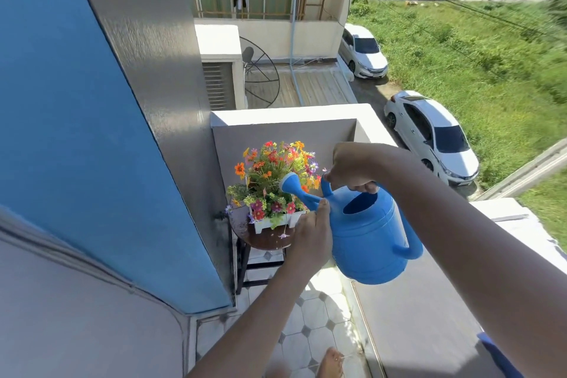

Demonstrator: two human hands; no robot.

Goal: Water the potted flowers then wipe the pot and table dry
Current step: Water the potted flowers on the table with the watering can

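"Where are the flowers [271,176] from you?"

"In front of me and a bit to the left. They sit in a white pot [277,221] on a small round brown table [265,239], in the corner of the balcony."

"What are your hands doing?"

"My right hand [352,170] is shut tight around the top handle of the blue watering can [366,230]. My left hand [311,232] is curled round the bottom of the spout, with my thumb on it, to keep it steady."

"Which way does the spout point?"

"Up and to the left. Its round end [290,181] is right at the flowers, over the pot."

"Which hand is closer to the pot?"

"My left one. It is just beside the pot's right end."

"Is water coming out?"

"I can't see any. I think I need to tip the can more."
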